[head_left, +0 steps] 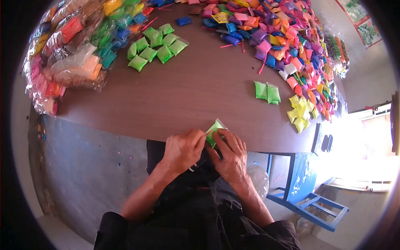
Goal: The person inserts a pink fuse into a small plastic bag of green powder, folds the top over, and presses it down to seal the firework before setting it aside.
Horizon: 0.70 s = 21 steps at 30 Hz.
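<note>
A small clear packet with bright green filling [213, 130] is at the table's near edge, directly in front of my body. My right hand [230, 156] grips it from the right, thumb below and fingers across its face. Closed at the packet's left edge, my left hand [182, 151] has its fingertips pinched together. A thin pinkish sliver shows by those fingertips, too small to name. Two similar green packets [267, 92] lie together to the right on the table. Farther back on the left is a group of several more green packets [155, 45].
The brown table [166, 96] carries a big heap of multicoloured packets [287, 41] at right and filled clear bags [71, 54] at left. Yellow packets [301, 112] lie near the right edge. Pink sticks [262, 66] are scattered about. A blue stool [308, 204] stands at lower right.
</note>
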Each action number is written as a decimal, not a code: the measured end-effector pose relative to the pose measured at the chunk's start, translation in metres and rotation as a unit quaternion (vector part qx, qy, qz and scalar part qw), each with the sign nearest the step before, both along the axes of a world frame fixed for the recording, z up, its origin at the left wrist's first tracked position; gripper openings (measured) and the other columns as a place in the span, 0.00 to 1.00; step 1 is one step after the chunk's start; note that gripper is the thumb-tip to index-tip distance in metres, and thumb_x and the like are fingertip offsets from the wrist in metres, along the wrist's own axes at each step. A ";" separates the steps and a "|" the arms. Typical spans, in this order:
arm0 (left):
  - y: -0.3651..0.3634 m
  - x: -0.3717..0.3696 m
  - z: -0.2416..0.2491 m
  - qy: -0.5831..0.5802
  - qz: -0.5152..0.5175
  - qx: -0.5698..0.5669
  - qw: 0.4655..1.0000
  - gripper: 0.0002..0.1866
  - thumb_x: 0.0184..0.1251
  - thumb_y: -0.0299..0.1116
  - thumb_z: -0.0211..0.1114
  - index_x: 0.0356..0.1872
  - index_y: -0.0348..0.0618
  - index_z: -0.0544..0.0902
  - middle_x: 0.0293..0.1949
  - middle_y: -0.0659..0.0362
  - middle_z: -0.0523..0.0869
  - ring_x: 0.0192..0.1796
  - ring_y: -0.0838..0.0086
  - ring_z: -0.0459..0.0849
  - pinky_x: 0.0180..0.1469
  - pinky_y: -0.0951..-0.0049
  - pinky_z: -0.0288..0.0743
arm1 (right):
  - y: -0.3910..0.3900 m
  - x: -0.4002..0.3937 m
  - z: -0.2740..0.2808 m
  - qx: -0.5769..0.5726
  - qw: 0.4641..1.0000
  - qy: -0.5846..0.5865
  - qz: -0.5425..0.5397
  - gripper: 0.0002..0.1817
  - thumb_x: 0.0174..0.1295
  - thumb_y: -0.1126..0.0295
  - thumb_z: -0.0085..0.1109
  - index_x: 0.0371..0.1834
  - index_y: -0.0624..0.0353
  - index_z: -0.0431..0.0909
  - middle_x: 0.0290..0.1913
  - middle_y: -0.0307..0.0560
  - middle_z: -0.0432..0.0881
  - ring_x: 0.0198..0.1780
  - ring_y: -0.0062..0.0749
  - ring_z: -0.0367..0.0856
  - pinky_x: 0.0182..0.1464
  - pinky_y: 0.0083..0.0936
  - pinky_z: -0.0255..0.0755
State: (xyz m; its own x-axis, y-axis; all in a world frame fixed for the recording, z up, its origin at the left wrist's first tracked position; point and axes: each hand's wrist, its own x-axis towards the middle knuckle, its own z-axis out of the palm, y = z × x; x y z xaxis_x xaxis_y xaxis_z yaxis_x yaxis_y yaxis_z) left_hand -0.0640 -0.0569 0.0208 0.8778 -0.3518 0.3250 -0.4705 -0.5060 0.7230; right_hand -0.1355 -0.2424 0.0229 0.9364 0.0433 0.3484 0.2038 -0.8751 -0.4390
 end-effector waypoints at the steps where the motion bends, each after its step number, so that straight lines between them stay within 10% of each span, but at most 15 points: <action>1: -0.001 -0.003 -0.005 -0.011 -0.008 0.022 1.000 0.05 0.77 0.30 0.74 0.40 0.42 0.87 0.35 0.49 0.92 0.35 0.46 0.92 0.35 0.52 0.83 | 0.001 -0.001 0.001 -0.008 1.000 0.000 -0.002 0.32 0.55 0.70 0.85 0.66 0.56 0.89 0.69 0.47 0.85 0.69 0.48 0.86 0.65 0.44 0.78; 15: 0.006 -0.007 -0.020 -0.102 0.041 0.160 0.981 0.05 0.75 0.27 0.75 0.40 0.45 0.86 0.34 0.54 0.89 0.34 0.53 0.91 0.34 0.54 0.80 | 0.001 -0.004 -0.004 -0.021 0.999 -0.019 -0.024 0.31 0.56 0.66 0.86 0.65 0.55 0.90 0.66 0.42 0.88 0.60 0.43 0.89 0.57 0.41 0.78; 21: -0.002 -0.009 -0.005 -0.143 -0.008 0.006 0.990 0.09 0.73 0.27 0.75 0.34 0.47 0.81 0.32 0.56 0.85 0.32 0.53 0.89 0.35 0.51 0.80 | -0.001 0.000 -0.008 -0.014 0.999 -0.029 -0.037 0.28 0.60 0.64 0.84 0.64 0.55 0.90 0.65 0.43 0.89 0.59 0.43 0.90 0.56 0.41 0.79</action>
